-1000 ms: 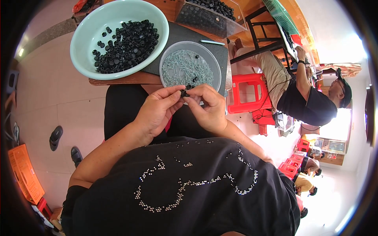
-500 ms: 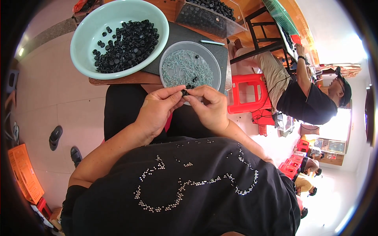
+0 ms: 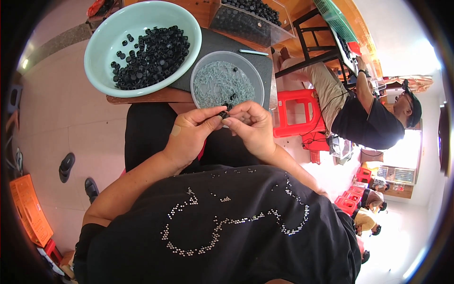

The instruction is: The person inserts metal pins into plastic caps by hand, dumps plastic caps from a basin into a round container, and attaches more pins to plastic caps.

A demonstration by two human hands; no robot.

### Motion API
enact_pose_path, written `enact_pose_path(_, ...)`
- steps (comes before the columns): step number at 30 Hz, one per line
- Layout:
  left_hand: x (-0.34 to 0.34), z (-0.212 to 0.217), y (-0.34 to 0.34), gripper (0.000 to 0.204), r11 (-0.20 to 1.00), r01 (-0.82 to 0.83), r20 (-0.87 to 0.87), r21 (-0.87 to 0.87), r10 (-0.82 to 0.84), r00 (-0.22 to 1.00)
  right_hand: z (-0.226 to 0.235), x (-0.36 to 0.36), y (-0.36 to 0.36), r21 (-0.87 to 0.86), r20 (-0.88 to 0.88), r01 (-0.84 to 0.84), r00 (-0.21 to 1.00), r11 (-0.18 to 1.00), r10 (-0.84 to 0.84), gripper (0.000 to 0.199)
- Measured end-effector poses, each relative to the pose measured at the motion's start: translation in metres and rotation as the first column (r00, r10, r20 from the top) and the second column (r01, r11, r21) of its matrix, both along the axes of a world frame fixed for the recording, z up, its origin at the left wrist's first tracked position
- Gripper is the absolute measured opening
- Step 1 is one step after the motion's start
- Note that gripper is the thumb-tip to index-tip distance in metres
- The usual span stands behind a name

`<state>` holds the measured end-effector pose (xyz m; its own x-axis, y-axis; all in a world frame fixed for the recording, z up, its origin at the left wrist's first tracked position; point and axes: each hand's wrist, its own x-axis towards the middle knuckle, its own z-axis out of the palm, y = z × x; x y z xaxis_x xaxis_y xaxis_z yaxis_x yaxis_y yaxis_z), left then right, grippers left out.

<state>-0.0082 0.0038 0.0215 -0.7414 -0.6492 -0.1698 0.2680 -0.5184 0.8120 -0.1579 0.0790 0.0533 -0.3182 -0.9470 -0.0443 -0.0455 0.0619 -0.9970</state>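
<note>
The wooden counter (image 3: 146, 98) is carrying the containers close to the person's lap, presumably so that both hands are working within easy reach. On its left, the pale green basin (image 3: 108, 45) is holding a heap of black caps (image 3: 153, 57), its high wall likely keeping them from rolling off. Toward the back, the clear box (image 3: 279, 34) is storing more black pieces. Nearer, the round clear tub (image 3: 258, 78) is sitting on a dark mat (image 3: 213, 41) and holding small screws (image 3: 215, 85).

Just over the tub's near rim, perhaps so that anything dropped is landing inside, the left hand (image 3: 189, 135) is pinching a black piece (image 3: 222, 115) between thumb and forefinger. The right hand (image 3: 253, 130) is pressing thumb and forefinger to its other side, seemingly steadying it. Smallest, loose black bits (image 3: 232, 96) are lying among the screws.
</note>
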Motion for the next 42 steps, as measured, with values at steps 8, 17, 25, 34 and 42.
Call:
enact_pose_path(8, 0.002, 0.006, 0.0, 0.024, 0.994, -0.029, 0.007, -0.105, 0.029, 1.0, -0.002, 0.003, 0.003, -0.115, -0.184, -0.002, 0.983, 0.993, -0.019, 0.01)
enact_pose_path(17, 0.001, 0.002, 0.008, 0.025, 0.929, -0.13, 0.017, -0.346, 0.145, 0.989, -0.01, 0.007, 0.002, -0.139, 0.112, 0.032, 0.994, 0.99, -0.017, 0.01)
enact_pose_path(25, 0.003, 0.001, 0.006, 0.028, 0.745, -0.164, 0.006, -0.647, 0.22, 0.975, -0.012, 0.003, 0.003, -0.072, 0.26, -0.057, 0.963, 0.996, 0.074, 0.016)
enact_pose_path(34, -0.001, -0.003, 0.013, 0.03, 0.704, -0.233, 0.015, -0.67, 0.327, 0.945, -0.017, 0.005, 0.002, -0.106, 0.244, -0.089, 0.963, 0.99, 0.113, 0.02)
enact_pose_path(42, 0.002, 0.007, 0.016, 0.034, 0.735, -0.187, 0.089, -0.652, 0.319, 0.944, -0.022, 0.011, 0.0, -0.157, 0.12, -0.07, 0.989, 0.985, 0.089, 0.016)
